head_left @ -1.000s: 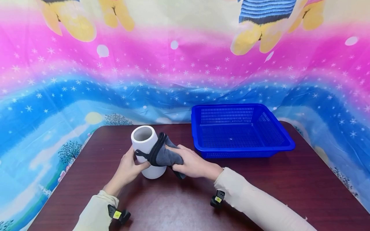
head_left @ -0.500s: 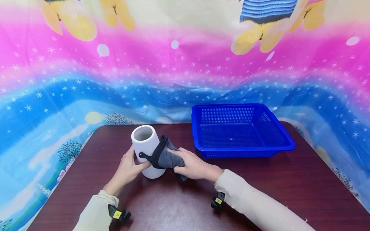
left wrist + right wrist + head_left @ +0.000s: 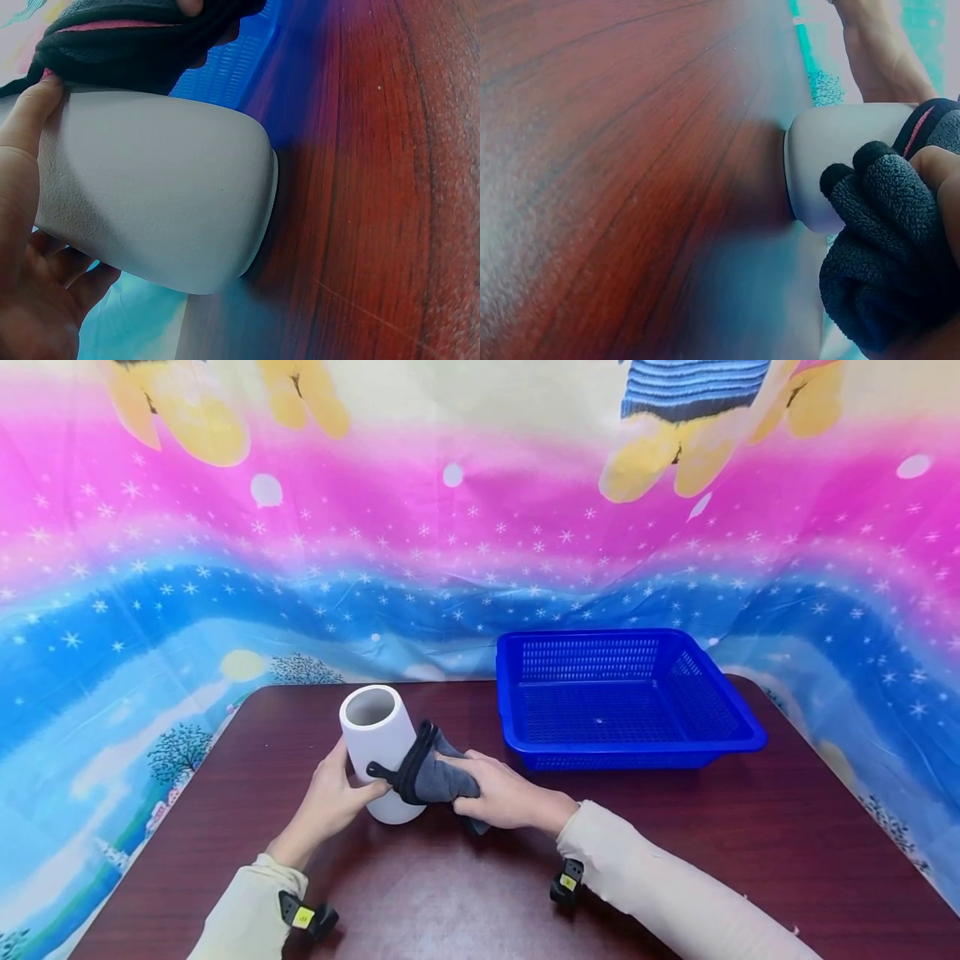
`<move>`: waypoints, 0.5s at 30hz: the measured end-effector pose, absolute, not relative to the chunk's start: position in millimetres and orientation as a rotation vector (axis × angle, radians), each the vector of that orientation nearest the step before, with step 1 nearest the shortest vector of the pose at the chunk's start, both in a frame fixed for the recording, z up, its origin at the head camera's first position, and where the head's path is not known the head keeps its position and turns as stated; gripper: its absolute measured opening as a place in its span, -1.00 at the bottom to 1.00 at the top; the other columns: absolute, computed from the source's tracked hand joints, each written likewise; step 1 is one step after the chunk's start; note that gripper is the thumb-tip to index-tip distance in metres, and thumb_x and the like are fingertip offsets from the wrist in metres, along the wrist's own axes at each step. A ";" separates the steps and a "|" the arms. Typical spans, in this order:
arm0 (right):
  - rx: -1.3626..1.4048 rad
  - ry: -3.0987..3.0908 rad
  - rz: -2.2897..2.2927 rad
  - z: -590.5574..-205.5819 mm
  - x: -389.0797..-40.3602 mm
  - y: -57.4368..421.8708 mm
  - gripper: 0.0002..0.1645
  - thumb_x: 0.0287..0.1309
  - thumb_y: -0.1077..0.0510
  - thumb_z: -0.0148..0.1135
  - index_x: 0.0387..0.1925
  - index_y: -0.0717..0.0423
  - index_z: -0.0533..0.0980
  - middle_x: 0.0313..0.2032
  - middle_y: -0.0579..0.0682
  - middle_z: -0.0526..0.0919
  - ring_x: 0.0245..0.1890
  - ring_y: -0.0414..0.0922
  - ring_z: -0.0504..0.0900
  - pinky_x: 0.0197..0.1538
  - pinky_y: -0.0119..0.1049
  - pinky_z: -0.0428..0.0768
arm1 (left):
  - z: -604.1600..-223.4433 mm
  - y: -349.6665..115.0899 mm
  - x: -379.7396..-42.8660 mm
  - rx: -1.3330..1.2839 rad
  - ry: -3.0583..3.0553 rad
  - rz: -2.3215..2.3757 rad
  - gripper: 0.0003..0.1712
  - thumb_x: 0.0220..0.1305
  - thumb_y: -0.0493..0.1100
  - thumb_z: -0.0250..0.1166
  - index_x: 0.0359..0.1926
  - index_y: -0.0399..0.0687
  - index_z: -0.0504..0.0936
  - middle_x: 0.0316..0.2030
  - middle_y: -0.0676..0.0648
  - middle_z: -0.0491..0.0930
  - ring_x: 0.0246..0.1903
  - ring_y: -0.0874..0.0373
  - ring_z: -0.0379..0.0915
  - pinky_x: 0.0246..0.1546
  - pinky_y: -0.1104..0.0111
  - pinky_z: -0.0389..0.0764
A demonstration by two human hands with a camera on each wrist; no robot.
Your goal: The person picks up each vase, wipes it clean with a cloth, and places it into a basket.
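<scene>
A white vase (image 3: 378, 735) with a round open mouth stands on the table, tilted slightly in the head view by perspective. My left hand (image 3: 330, 797) grips its left side, thumb in front and fingers behind, as the left wrist view also shows. In my right hand (image 3: 502, 789) is a bunched grey cloth (image 3: 442, 777) with black edging and a small black loop. The cloth lies against the vase's right side. In the right wrist view, folds of the cloth (image 3: 885, 225) hang below the fingers, beside the vase's lower part (image 3: 817, 165).
A blue perforated plastic basket (image 3: 630, 750) stands at the back right of the dark red-brown wooden table (image 3: 465, 893). Behind the table hangs a colourful printed cloth backdrop (image 3: 450, 543). Black wrist cameras are strapped near both beige sleeves.
My right hand has slid the cloth slightly down and to the right along the vase's side. My left hand and the vase have stayed in nearly the same place.
</scene>
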State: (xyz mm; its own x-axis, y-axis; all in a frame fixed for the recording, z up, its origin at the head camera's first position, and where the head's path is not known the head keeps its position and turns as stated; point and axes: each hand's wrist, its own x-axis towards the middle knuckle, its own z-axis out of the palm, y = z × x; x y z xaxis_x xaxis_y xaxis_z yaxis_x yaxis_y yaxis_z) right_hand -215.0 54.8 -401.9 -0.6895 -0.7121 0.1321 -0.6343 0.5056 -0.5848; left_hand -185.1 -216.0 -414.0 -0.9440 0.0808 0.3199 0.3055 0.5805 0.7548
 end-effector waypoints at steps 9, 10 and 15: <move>-1.149 2.598 -0.891 -404.0 -216.8 56.0 -0.16 0.14 0.15 0.26 0.48 -0.13 0.32 0.18 -0.08 0.63 -0.03 -0.17 0.49 0.06 -0.29 0.55 | -413.5 -215.9 -184.5 -0.313 -2.568 -1.309 -0.17 0.05 -0.22 0.48 0.35 -0.14 0.34 0.15 -0.25 0.62 0.12 -0.14 0.58 0.12 -0.06 0.60; -1.141 2.599 -0.877 -404.0 -216.9 56.2 -0.17 0.15 0.15 0.26 0.48 -0.14 0.31 0.19 -0.08 0.62 -0.02 -0.17 0.49 0.07 -0.28 0.55 | -413.3 -215.8 -184.3 -0.317 -2.568 -1.309 -0.17 0.06 -0.21 0.48 0.36 -0.15 0.33 0.16 -0.25 0.61 0.13 -0.15 0.58 0.12 -0.08 0.60; -1.089 2.621 -0.758 -405.8 -215.5 57.7 -0.17 0.18 0.13 0.30 0.49 -0.17 0.30 0.21 -0.02 0.60 0.01 -0.16 0.51 0.06 -0.24 0.55 | -412.3 -216.0 -183.4 -0.316 -2.572 -1.326 -0.13 0.12 -0.13 0.52 0.40 -0.11 0.29 0.19 -0.25 0.58 0.13 -0.16 0.57 0.13 -0.11 0.60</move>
State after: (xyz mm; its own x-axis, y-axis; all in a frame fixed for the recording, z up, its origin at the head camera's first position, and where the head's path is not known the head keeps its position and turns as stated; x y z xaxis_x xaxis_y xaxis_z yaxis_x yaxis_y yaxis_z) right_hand -215.5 57.7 -405.8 -0.7073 -0.7068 0.0084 -0.6021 0.5962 -0.5310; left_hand -183.4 -216.0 -412.3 -0.9502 0.0853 0.2997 0.2936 0.5674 0.7694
